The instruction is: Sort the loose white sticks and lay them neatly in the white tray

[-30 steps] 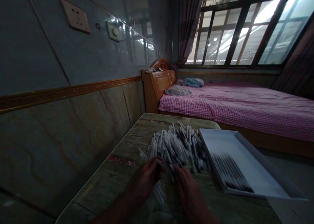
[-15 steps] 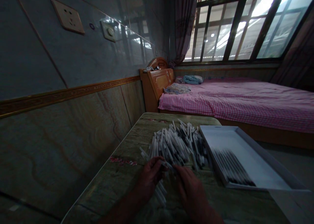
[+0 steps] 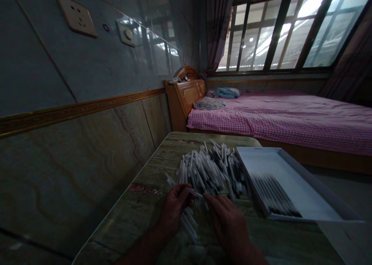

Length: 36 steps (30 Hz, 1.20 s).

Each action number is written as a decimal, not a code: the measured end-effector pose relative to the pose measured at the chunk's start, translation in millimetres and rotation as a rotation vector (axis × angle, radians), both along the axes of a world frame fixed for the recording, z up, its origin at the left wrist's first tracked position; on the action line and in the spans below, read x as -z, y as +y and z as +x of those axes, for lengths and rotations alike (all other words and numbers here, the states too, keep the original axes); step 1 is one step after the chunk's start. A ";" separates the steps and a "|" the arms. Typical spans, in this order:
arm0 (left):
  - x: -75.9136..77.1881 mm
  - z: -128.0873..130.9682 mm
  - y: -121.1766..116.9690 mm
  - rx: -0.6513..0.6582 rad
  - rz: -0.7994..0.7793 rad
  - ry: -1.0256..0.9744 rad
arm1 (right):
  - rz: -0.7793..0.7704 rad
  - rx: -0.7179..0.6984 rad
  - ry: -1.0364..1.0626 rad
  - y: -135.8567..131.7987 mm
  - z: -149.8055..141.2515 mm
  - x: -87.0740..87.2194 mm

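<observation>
Between my two hands is a slim translucent pen, blurred and partly covered by fingers. My left hand is closed in a pinch on its left end. At the other end are the fingertips of my right hand, also drawn together on it. Just beyond them lies a heap of whitish pens with dark parts, piled in mixed directions. A few clear tubes rest on the table between my wrists.
On the right of the wooden-patterned table is a shallow white box, holding a neat row of dark-tipped pens. A bed with a pink checked sheet stands behind. The tiled wall runs along the left.
Both hands stay almost in place around the pen, with the fingers shifting slightly. The whole view has moved a little. The heap and the box look the same.
</observation>
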<state>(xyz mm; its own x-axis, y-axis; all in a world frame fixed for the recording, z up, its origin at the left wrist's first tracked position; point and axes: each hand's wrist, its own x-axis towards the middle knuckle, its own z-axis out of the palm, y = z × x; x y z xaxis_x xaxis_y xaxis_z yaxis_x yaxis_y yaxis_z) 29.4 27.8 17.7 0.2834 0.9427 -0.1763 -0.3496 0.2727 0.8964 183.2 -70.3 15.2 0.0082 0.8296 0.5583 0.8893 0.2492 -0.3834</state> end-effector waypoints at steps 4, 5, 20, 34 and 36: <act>-2.8 -0.5 -1.3 0.009 0.040 0.056 | 0.069 0.009 -0.046 1.4 0.0 -0.3; -2.9 -0.7 -1.3 0.011 0.051 0.068 | 0.089 0.007 -0.063 1.9 0.6 0.0; -1.1 1.7 -2.6 0.086 0.053 0.183 | 0.252 0.015 -0.309 9.0 7.1 3.9; -9.6 -1.8 -12.3 0.082 0.222 0.181 | -0.458 -0.131 0.723 10.5 -5.0 -5.6; -11.0 -2.1 -14.6 0.109 0.228 0.173 | -0.612 -0.225 0.979 14.0 -3.4 -8.3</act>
<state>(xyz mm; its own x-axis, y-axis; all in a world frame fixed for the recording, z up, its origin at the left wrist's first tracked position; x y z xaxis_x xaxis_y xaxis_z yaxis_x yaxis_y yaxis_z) 27.3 13.2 28.8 0.3688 0.9293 -0.0183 -0.1665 0.0854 0.9823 179.8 -56.3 23.5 0.0314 0.9948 -0.0969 0.1084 -0.0998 -0.9891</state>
